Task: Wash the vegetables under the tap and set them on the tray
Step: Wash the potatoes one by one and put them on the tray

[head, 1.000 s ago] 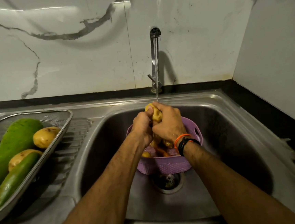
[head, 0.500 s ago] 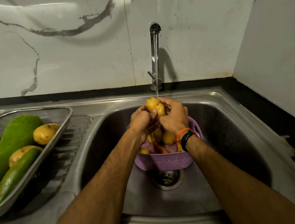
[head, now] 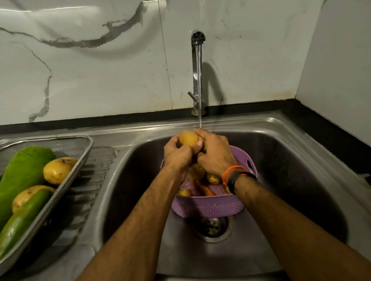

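Observation:
Both hands hold one yellow potato point(head: 188, 138) under the running tap point(head: 198, 72), above the sink. My left hand point(head: 176, 154) grips its left side, my right hand point(head: 215, 153) curls round its right side. Below them a purple basket point(head: 210, 205) stands in the sink point(head: 295, 175), holding more small potatoes point(head: 212, 178) and a carrot point(head: 205, 191). On the draining board at the left a steel mesh tray point(head: 79, 163) carries a large green gourd point(head: 19, 177), a cucumber point(head: 19, 224) and two potatoes point(head: 58, 170).
The drain point(head: 212, 227) lies just in front of the basket. Marble wall tiles rise behind the sink, and a white wall closes the right side. A black counter strip point(head: 327, 132) runs along the back and right of the sink.
The potato has turned in my hands under the water. My left hand now wraps over more of it, while both hands stay over the basket.

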Available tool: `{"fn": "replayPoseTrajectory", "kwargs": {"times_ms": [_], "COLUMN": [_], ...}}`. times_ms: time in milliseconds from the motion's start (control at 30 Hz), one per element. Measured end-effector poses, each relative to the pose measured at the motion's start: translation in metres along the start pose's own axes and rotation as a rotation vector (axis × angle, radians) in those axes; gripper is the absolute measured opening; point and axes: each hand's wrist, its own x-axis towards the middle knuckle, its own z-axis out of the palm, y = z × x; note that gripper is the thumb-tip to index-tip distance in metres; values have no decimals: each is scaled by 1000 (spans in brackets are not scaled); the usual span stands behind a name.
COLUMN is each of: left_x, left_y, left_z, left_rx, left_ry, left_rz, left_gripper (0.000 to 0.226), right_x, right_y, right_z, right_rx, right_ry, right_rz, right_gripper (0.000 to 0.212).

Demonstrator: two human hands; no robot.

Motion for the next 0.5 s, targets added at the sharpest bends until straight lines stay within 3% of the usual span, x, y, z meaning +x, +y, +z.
{"fn": "replayPoseTrajectory", "kwargs": {"times_ms": [200,367,500], "left_x": [-1,-1,-2], "left_y": [-2,1,-2], "left_z": [5,2,5], "left_rx": [-47,32,46], "left_ry": [60,-62,-2], "left_rz": [21,45,47], "left_gripper": [43,50,51], "right_x": [-3,2,1], "right_y": [2,6,10], "right_z": [0,-1,1], "right_rx": [8,-22,-14], "right_ry": [213,96,227], "right_rz": [-31,-26,-6], "right_gripper": [33,47,38]}}
